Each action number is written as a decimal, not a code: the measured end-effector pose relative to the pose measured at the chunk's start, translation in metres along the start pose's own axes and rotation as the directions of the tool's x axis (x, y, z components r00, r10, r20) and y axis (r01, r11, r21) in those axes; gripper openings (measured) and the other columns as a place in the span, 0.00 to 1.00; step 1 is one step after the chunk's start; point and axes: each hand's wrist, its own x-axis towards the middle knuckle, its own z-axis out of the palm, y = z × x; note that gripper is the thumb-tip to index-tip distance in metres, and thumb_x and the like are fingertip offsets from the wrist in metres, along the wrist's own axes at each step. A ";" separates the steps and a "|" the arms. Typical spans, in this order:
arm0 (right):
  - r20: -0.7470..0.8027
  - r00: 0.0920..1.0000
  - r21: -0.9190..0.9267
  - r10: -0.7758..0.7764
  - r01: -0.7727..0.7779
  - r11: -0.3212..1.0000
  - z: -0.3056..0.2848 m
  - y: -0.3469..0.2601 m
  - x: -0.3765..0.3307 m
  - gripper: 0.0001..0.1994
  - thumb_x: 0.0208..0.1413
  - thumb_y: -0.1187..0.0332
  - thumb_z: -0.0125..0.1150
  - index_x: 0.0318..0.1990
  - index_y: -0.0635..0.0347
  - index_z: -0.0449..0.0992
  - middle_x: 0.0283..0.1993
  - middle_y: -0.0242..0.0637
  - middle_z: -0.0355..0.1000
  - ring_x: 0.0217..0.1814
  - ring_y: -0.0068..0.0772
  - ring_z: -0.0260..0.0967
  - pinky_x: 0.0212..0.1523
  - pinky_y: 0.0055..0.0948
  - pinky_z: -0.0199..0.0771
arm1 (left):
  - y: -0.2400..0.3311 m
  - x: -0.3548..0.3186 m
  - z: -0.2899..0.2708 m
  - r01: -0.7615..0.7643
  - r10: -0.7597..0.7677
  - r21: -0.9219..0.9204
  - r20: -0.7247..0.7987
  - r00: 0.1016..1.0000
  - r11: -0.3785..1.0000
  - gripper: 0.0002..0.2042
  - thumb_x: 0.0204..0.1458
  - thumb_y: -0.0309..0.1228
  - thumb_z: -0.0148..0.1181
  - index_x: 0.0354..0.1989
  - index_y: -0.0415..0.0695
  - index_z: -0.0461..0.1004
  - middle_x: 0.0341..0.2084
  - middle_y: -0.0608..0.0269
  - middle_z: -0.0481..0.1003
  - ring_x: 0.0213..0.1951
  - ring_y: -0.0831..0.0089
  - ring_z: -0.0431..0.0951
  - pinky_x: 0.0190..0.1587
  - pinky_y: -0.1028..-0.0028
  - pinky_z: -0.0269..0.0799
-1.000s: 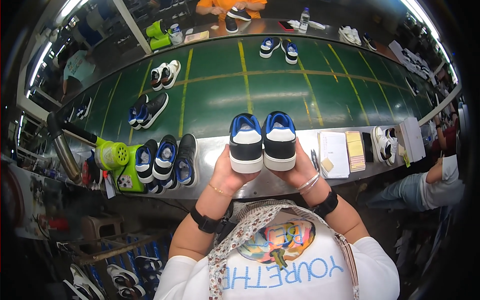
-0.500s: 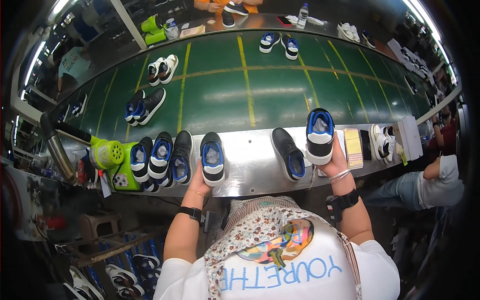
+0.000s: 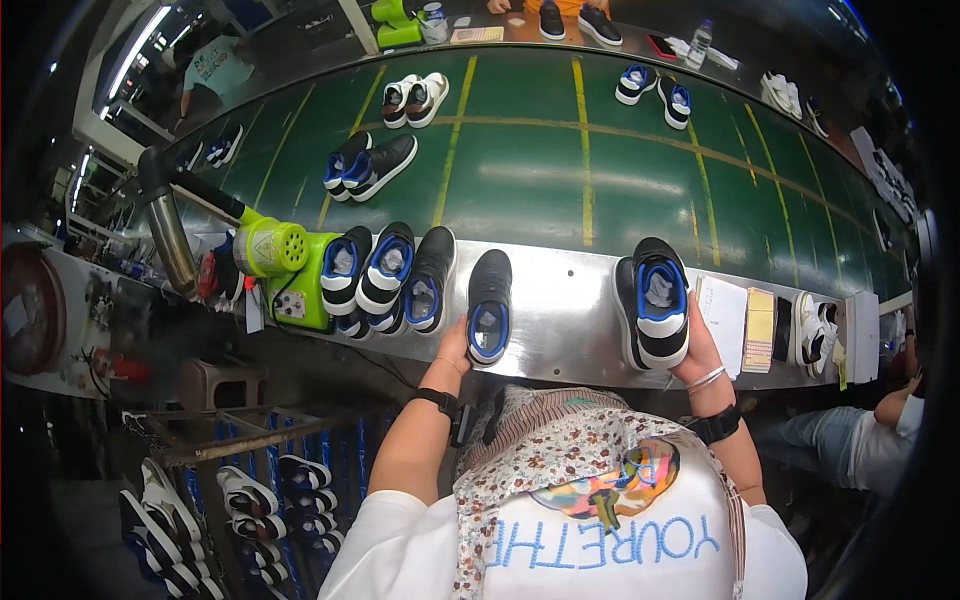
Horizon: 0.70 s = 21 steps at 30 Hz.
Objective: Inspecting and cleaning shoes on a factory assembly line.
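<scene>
Left hand (image 3: 456,345) grasps the near heel end of a low black sneaker with blue collar lining and white sole (image 3: 490,280); toe points far, pale insole visible. Its fingers under the heel are hidden. Right hand (image 3: 700,345) grips the right side of a black sneaker with white heel panel, blue lining and thick white sole (image 3: 662,325); crumpled pale paper inside, toe far. Another black-and-white sneaker (image 3: 627,325) sits just left of that one, partly hidden by it. All three are at the near shiny metal bench strip (image 3: 565,310), held pair well apart.

Left: cluster of black, white and blue sneakers (image 3: 430,275), then lime-green machine with round perforated head (image 3: 275,248). Right: white paper pad (image 3: 725,310), yellow printed pad (image 3: 759,325), white sneakers with dark trim (image 3: 808,325). Far: green surface with yellow lines (image 3: 520,190), more sneaker pairs on it.
</scene>
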 end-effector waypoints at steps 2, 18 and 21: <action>0.010 1.000 -0.038 -0.001 0.001 0.999 0.007 0.010 0.007 0.25 0.62 0.50 0.31 0.55 0.59 0.61 0.52 0.38 0.67 0.52 0.35 0.65 0.54 0.33 0.65 | 0.003 -0.009 0.008 -0.040 0.041 0.012 -0.084 0.996 0.999 0.19 0.59 0.39 0.40 0.46 0.35 0.67 0.39 0.55 0.73 0.39 0.66 0.74 0.42 0.67 0.70; 0.058 0.974 -0.067 0.220 -0.216 0.974 0.025 0.067 0.039 0.23 0.61 0.50 0.34 0.52 0.58 0.65 0.49 0.36 0.69 0.50 0.32 0.67 0.53 0.32 0.67 | 0.100 -0.095 0.001 -0.200 0.960 0.953 0.252 0.118 -0.226 0.30 0.35 0.26 0.64 0.51 0.46 0.61 0.48 0.53 0.59 0.52 0.53 0.59 0.52 0.62 0.57; 0.033 0.967 -0.041 0.254 -0.253 0.967 0.029 0.074 0.039 0.23 0.62 0.51 0.32 0.52 0.58 0.64 0.50 0.37 0.68 0.50 0.34 0.67 0.53 0.34 0.67 | 0.133 -0.091 0.001 -0.195 0.926 0.949 0.293 0.240 -0.249 0.36 0.34 0.26 0.65 0.56 0.49 0.56 0.53 0.50 0.56 0.56 0.51 0.56 0.55 0.60 0.56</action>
